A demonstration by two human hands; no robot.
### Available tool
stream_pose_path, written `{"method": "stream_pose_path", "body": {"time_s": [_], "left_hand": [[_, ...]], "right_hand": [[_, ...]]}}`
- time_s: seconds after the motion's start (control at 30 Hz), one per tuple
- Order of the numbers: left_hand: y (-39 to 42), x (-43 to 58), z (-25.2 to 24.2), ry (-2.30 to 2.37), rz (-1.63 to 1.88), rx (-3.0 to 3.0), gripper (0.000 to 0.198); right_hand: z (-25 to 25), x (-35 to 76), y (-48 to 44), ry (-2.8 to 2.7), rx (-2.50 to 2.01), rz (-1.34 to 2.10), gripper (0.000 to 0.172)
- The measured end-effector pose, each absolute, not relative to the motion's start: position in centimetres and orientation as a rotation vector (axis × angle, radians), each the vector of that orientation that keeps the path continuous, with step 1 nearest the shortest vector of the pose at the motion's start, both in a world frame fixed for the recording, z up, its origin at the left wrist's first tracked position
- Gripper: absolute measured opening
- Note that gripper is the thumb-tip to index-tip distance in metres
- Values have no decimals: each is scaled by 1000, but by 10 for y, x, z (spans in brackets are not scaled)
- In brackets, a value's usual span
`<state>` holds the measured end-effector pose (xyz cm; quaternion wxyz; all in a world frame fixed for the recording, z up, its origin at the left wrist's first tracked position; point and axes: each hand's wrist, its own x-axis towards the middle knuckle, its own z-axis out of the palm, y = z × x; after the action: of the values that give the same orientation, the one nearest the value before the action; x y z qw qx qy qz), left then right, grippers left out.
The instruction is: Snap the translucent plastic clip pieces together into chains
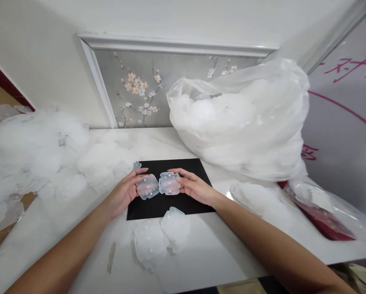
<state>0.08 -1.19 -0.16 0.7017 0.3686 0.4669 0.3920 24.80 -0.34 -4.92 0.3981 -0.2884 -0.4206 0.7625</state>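
Observation:
My left hand [126, 192] grips a small translucent plastic piece [147, 186] with rounded corners, fingers curled round its left edge. My right hand [195, 187] holds a second matching plastic piece [169, 183] from the right. The two pieces sit side by side, almost touching, just above a black mat [158, 206] on the white table [219, 249]. A few more translucent pieces [161, 237] lie on the table in front of the mat.
A heap of the same translucent pieces [39, 159] covers the left of the table. A big clear plastic bag [244, 118] full of them stands at the back right. A framed flower picture [140, 90] leans on the wall. A red item in plastic [320, 216] lies at right.

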Motion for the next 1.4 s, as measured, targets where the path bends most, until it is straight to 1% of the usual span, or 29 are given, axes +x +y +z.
{"method": "stream_pose_path", "body": {"time_s": [0.1, 0.3, 0.37, 0.43, 0.47, 0.5, 0.53, 0.57, 0.67, 0.7, 0.77, 0.8, 0.83, 0.9, 1.0, 1.07, 1.17, 1.23, 1.33, 1.4], "left_hand": [[-11, -4, -7, 986, 838, 908, 42], [-13, -11, -10, 750, 676, 1270, 76], [-16, -12, -6, 749, 585, 1351, 85], [-18, -13, -5, 799, 523, 1476, 88], [-18, -14, -6, 830, 518, 1570, 87], [-18, -15, -8, 862, 528, 1681, 84], [-17, -15, -11, 896, 540, 1800, 80], [-16, -16, -14, 929, 544, 1915, 74], [-13, -14, -21, 1031, 533, 2136, 53], [-13, -13, -21, 1070, 548, 2166, 45], [-14, -8, -18, 1164, 666, 2170, 30], [-15, -6, -16, 1213, 752, 2134, 24], [-15, -4, -13, 1260, 829, 2061, 20], [-17, -2, -9, 1316, 914, 1816, 17], [-18, -1, -9, 1258, 902, 1380, 20], [-18, 0, -10, 1190, 898, 1138, 22], [-18, 2, -10, 1098, 874, 905, 32], [-17, 3, -7, 1047, 849, 834, 35], [-16, 3, -3, 981, 845, 763, 27], [-15, 3, -3, 945, 845, 718, 26]], "right_hand": [[-51, 249, -3, -1083, -745, 1918, 35], [-52, 250, -4, -1171, -773, 1866, 38], [-53, 251, -5, -1291, -790, 1814, 46], [-55, 252, -5, -1454, -796, 1719, 63], [-57, 253, -5, -1539, -806, 1646, 71], [-58, 253, -5, -1615, -828, 1555, 75], [-59, 253, -4, -1680, -865, 1446, 73], [-59, 253, -4, -1732, -917, 1330, 66], [-57, 252, -4, -1830, -1074, 1038, 30], [-55, 251, -4, -1840, -1106, 969, 21], [-51, 249, -4, -1805, -1137, 882, 11], [-49, 248, -5, -1750, -1133, 886, 10], [-47, 247, -5, -1670, -1120, 940, 12], [-47, 245, -4, -1445, -1062, 1182, 17], [-49, 246, -3, -1116, -928, 1594, 27], [-51, 247, -2, -1000, -865, 1737, 34], [-50, 249, -1, -926, -836, 1820, 33], [-48, 250, -1, -908, -833, 1845, 30], [-45, 251, -1, -885, -833, 1869, 30], [-45, 251, -1, -880, -828, 1877, 34]]}}
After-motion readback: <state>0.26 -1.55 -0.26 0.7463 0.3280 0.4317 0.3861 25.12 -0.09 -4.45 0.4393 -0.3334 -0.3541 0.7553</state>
